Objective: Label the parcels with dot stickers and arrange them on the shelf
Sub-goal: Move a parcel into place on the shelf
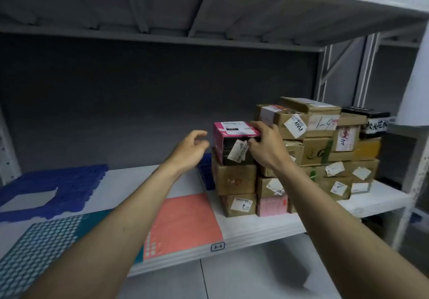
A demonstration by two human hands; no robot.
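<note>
Right hand (262,146) grips the pink parcel (228,143) at its right front corner: fingers curled over the top edge, thumb against the front face beside a white tag. The parcel sits on top of the leftmost column of stacked parcels (308,157), which spread away to the right of that hand and below it. Left hand (191,149) hovers just left of the pink parcel, apart from it, fingers loosely curled, holding nothing.

Progress, judged from the layout: a good share is done. Many parcels are already stacked on the shelf (255,225), most carrying white tags; dots on them are too small to confirm. The pink parcel appears to be at the placing or squaring-up stage.

Near the left forearm lie a teal sticker sheet (41,247), nearly full of dots, and a pink sticker sheet (185,219), mostly used. Shelf space left of the left hand is unfilled apart from a blue plastic grid (58,187). Whether parcels remain off-camera cannot be told.
</note>
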